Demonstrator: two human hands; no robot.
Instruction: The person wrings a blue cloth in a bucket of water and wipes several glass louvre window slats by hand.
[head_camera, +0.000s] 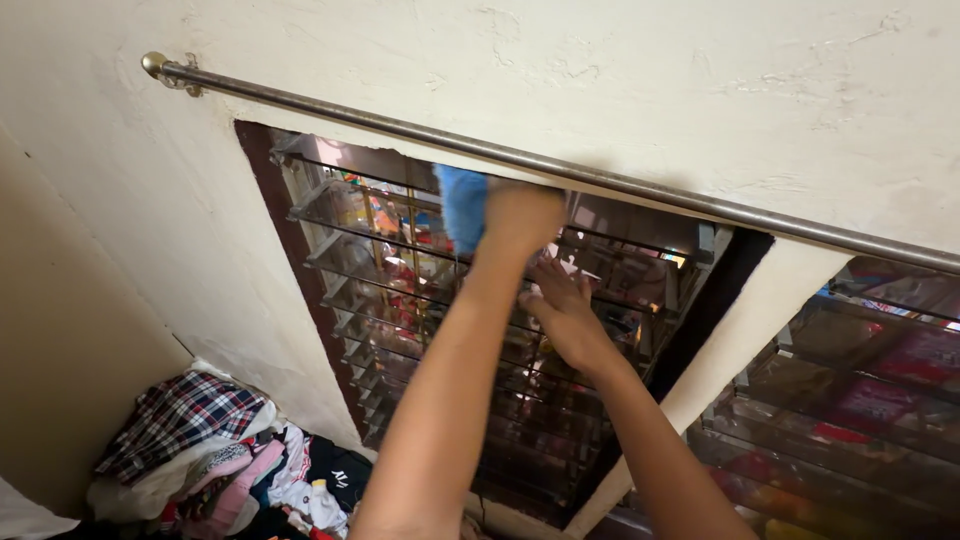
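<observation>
At far left, a pile of clothes (215, 455) with a plaid piece on top lies at the foot of the plastered wall (150, 250), and a metal curtain rod (400, 125) runs across above the window. At centre, the left hand (520, 215) is closed on a blue cloth (462, 205), pressed to the upper glass slats of the louvre window (370, 290). Just to its right and lower, the right hand (560, 305) rests open with fingers spread on a slat; a second louvre window (860, 400) stands at far right.
</observation>
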